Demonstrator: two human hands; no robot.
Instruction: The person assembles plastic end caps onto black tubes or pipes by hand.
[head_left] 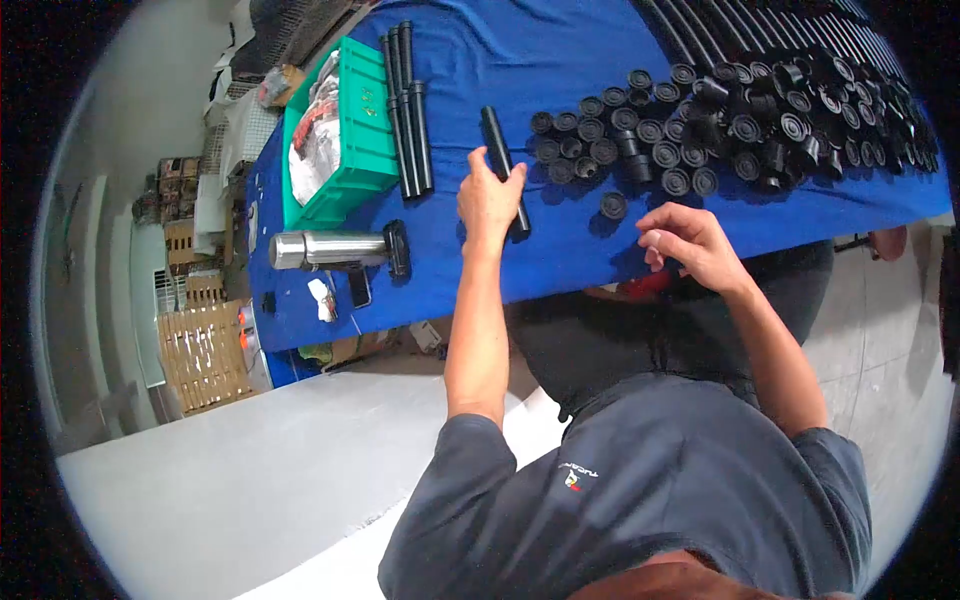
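Observation:
My left hand [488,200] is at a black tube [496,140] that lies on the blue cloth, its thumb and fingers spread around the tube's middle; whether they press on it is hard to tell. To the right, my right hand [692,245] hovers near the table's front edge with fingers curled and thumb near the fingertips. Anything between them is too small to make out. A single black round cap [613,205] lies on the cloth just beyond that hand. Farther off spreads a large heap of similar black caps [745,128].
Several black tubes [421,140] lie beside a green crate [368,120] holding plastic bags. A steel flask [330,248] with a black lid, a phone [360,288] and a small white item [322,298] lie at the left. More long tubes [690,32] lie behind the caps.

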